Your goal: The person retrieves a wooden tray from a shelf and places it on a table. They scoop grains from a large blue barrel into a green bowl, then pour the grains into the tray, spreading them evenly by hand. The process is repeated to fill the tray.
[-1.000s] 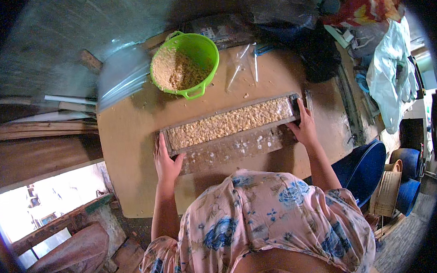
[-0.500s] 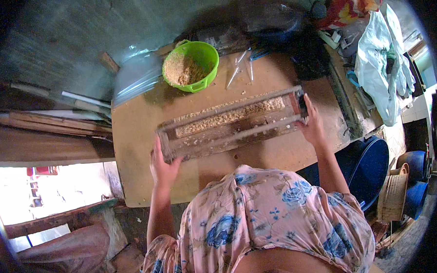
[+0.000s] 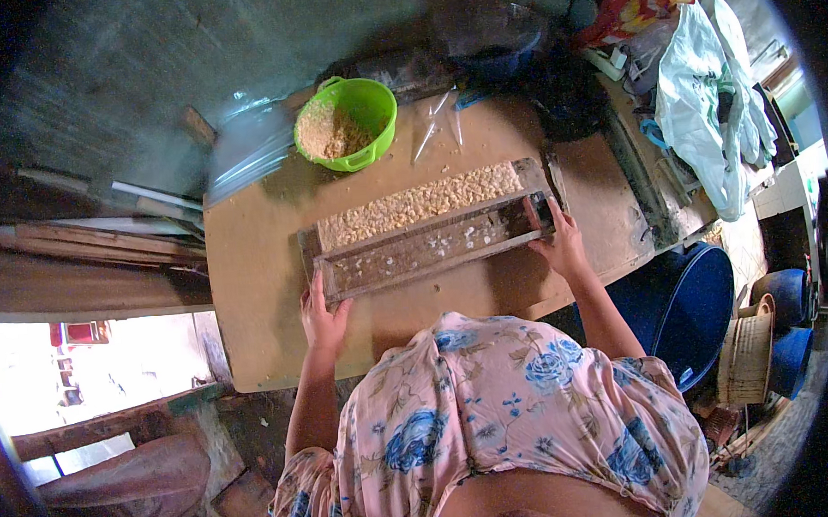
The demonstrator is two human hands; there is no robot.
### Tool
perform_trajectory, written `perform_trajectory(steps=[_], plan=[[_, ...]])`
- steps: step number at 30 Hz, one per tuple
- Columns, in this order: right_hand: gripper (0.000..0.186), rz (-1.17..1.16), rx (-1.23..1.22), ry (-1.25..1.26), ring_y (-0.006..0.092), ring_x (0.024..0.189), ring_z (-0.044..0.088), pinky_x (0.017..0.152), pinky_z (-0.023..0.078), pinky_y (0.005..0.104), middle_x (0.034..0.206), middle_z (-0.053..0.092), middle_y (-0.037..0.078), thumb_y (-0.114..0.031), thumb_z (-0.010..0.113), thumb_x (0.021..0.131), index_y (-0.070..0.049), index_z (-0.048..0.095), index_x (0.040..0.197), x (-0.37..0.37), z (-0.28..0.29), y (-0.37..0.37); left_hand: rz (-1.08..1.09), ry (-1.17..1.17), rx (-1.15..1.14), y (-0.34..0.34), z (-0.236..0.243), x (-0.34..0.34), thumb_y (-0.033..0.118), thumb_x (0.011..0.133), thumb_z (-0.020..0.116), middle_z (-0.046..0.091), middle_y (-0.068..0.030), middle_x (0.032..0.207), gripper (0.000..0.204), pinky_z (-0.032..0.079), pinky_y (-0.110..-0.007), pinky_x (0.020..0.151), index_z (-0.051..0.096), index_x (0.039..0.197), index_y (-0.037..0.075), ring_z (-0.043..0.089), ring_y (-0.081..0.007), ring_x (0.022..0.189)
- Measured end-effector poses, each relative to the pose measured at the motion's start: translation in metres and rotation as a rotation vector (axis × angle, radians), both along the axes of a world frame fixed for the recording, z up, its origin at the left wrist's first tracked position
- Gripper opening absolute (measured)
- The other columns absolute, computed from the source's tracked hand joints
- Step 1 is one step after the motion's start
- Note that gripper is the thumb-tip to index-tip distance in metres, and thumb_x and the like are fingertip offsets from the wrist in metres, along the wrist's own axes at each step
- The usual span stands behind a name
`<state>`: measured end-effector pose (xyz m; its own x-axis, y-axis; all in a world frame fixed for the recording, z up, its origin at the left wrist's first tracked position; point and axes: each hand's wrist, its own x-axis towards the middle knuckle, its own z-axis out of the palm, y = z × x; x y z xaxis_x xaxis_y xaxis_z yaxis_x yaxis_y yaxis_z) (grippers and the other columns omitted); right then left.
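A long wooden frame (image 3: 433, 267), with pale crumbs stuck to it, is gripped at its two ends. My left hand (image 3: 324, 320) closes on its near left corner, thumb and fingers apart along the wood. My right hand (image 3: 562, 245) clasps the right end. Just beyond the frame lies a long flat slab of pale bean-like grains (image 3: 421, 203). It rests on a wooden board (image 3: 528, 172), whose ends show past the slab. The frame's far edge covers the slab's near side.
A green basin (image 3: 385, 130) of loose grains stands at the back of the table (image 3: 259, 302). Clear plastic sheets (image 3: 260, 154) lie at the back left, with plastic strips beside the basin. White plastic bags (image 3: 698, 107) hang at right, above a blue barrel (image 3: 689, 311).
The frame has moved toward me and off the slab, baring most of the grains' top. Both hands have moved with it, the right one slightly left and down.
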<state>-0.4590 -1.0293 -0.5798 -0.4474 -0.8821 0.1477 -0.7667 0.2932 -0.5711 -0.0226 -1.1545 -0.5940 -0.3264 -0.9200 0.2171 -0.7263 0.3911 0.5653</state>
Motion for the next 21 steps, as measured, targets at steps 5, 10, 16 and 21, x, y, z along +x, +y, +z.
perform_trajectory(steps=[5,10,16,21], plan=[[0.087,-0.044,0.003,-0.037,0.0389,0.109,0.042,0.092,0.034,0.0435,0.116,0.048,0.022,-0.024,0.076,0.059,-0.006,0.029,0.131,-0.003,-0.012,0.004,-0.011,-0.034,-0.066,-0.003,-0.006,-0.001,0.03,0.067,0.069,0.043,-0.0203,0.123,0.078,0.034,-0.044,0.091,0.03,0.13,0.004,0.042,-0.0373,0.111],[0.083,-0.004,-0.003,-0.027,0.0394,0.108,0.042,0.092,0.034,0.0438,0.115,0.048,0.022,-0.024,0.075,0.06,-0.004,0.032,0.129,-0.006,-0.015,0.002,-0.004,-0.095,-0.145,-0.004,-0.014,0.005,0.032,0.067,0.067,0.041,-0.0208,0.125,0.08,0.033,-0.045,0.093,0.028,0.129,0.0,0.04,-0.0383,0.112],[0.08,-0.024,0.066,-0.027,0.0381,0.109,0.041,0.093,0.033,0.0428,0.117,0.048,0.021,-0.02,0.074,0.06,-0.002,0.035,0.127,-0.007,-0.013,0.002,-0.023,-0.126,-0.165,-0.004,-0.023,0.01,0.03,0.066,0.067,0.04,-0.0225,0.125,0.079,0.031,-0.047,0.094,0.029,0.127,-0.004,0.039,-0.0392,0.113],[0.076,-0.039,0.119,-0.015,0.0376,0.109,0.041,0.093,0.034,0.0419,0.116,0.048,0.02,-0.017,0.072,0.06,-0.001,0.036,0.125,-0.01,-0.02,0.003,-0.053,-0.106,-0.169,-0.006,-0.032,0.018,0.031,0.065,0.066,0.041,-0.0246,0.121,0.077,0.033,-0.049,0.093,0.032,0.124,-0.004,0.041,-0.042,0.109]])
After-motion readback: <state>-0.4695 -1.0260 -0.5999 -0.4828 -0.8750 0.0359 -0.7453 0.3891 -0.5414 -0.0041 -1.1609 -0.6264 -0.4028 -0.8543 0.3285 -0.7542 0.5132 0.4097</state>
